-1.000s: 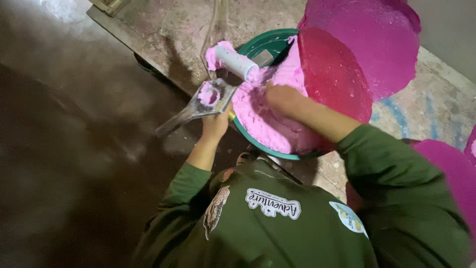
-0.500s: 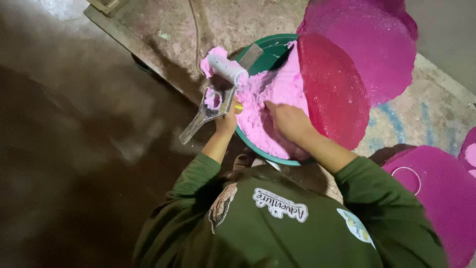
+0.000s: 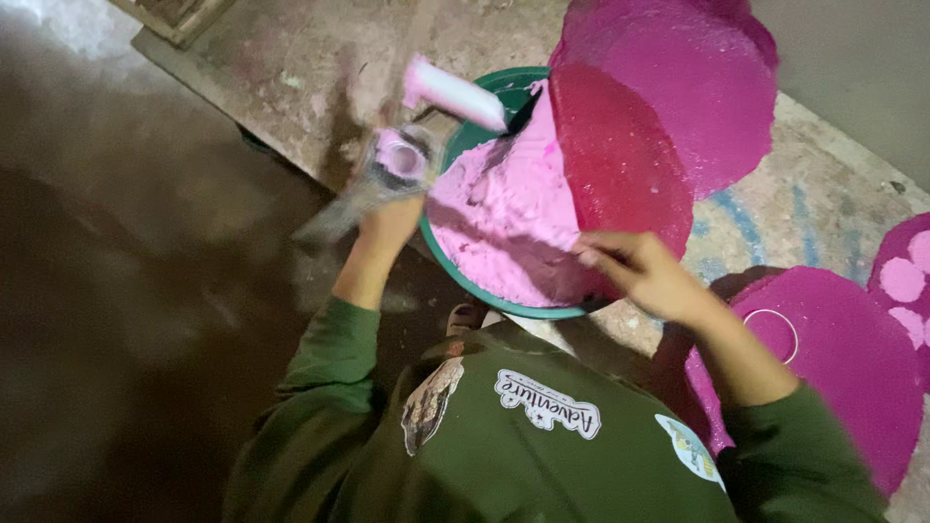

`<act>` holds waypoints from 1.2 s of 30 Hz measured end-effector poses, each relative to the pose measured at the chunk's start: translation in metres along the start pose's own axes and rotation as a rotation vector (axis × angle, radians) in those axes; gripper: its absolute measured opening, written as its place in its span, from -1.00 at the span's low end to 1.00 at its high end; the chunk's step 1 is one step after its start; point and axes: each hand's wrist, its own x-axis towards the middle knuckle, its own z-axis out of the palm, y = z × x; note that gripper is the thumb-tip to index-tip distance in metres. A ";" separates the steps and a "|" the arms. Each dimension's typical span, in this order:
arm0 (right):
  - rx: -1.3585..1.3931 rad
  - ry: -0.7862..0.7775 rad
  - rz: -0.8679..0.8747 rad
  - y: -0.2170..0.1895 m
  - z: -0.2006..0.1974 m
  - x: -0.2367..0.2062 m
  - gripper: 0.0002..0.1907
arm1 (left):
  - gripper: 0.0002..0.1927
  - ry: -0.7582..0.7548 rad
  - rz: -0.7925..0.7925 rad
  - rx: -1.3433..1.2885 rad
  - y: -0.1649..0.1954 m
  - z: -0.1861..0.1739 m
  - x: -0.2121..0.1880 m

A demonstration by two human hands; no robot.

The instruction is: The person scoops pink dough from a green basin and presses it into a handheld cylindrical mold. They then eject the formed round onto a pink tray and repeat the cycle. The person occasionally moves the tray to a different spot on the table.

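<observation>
Pink paste (image 3: pixel 504 232) heaped in green basin (image 3: pixel 484 291), magenta disc (image 3: pixel 620 165) on top.

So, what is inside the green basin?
The green basin holds a thick pink paste, heaped above the rim. A dark red round sheet lies over its right part, near the right hand. The basin's bottom is covered by paste and cannot be seen.

Round green plastic basin (image 3: pixel 455 254): smooth rim. Pink paste (image 3: pixel 504 223) in it: thick, matt. Dark pink round sheet (image 3: pixel 620 155): grainy, slight sheen. Concrete floor (image 3: pixel 291 87): rough, stained.
</observation>
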 end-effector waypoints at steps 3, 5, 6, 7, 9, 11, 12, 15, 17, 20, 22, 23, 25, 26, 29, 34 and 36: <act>-0.041 -0.254 0.541 -0.016 -0.046 0.015 -0.62 | -0.41 -0.277 0.125 0.134 0.045 0.008 0.008; -0.395 -0.249 0.471 -0.035 -0.067 0.030 -0.66 | -0.29 -0.416 0.158 0.214 0.064 0.020 0.013; -0.577 -0.246 0.433 -0.045 -0.069 0.038 -0.67 | -0.23 -0.464 0.169 0.239 0.069 0.026 0.015; -0.676 -0.188 0.339 -0.054 -0.065 0.044 -0.69 | -0.17 -0.467 0.165 0.255 0.072 0.034 0.016; -0.865 -0.078 0.147 -0.068 -0.046 0.053 -0.71 | -0.12 -0.461 0.167 0.287 0.073 0.050 0.017; -1.267 -0.124 -0.065 -0.074 -0.005 0.064 -0.82 | -0.37 -0.774 -0.281 0.362 0.069 0.063 0.010; -1.277 -0.060 -0.189 -0.076 0.003 0.062 -0.84 | -0.47 -0.923 -0.506 0.396 0.065 0.068 0.008; -1.274 -0.080 -0.312 -0.084 0.004 0.050 -0.74 | -0.47 -0.472 0.237 0.195 0.049 0.062 -0.012; -1.206 -0.086 -0.207 -0.096 -0.013 0.032 -0.71 | -0.54 -0.551 -0.038 0.174 0.036 0.055 -0.015; -0.997 0.059 0.084 -0.106 -0.039 0.019 -0.79 | -0.54 -0.415 -0.176 0.114 0.024 0.052 -0.005; -0.769 0.210 0.135 -0.099 -0.033 0.022 -0.76 | -0.52 -0.306 -0.157 0.167 0.025 0.056 0.004; -0.617 0.305 0.095 -0.088 -0.018 0.033 -0.71 | -0.51 -0.282 -0.139 0.245 0.029 0.061 0.008; -0.323 0.416 0.000 -0.062 0.015 0.046 -0.58 | -0.41 -0.227 -0.129 0.314 0.039 0.066 0.014; -0.188 0.431 -0.055 -0.050 0.031 0.043 -0.48 | -0.31 -0.193 -0.138 0.303 0.043 0.066 0.016; -0.078 0.344 0.065 -0.024 0.053 0.023 -0.56 | -0.23 -0.218 -0.132 0.382 0.053 0.064 0.027; 0.027 0.305 0.275 0.001 0.026 0.024 -0.58 | -0.32 -0.347 -0.127 0.538 0.056 0.069 0.033; -0.026 0.381 0.192 0.003 0.027 0.030 -0.58 | -0.42 -0.351 -0.178 0.466 0.055 0.076 0.032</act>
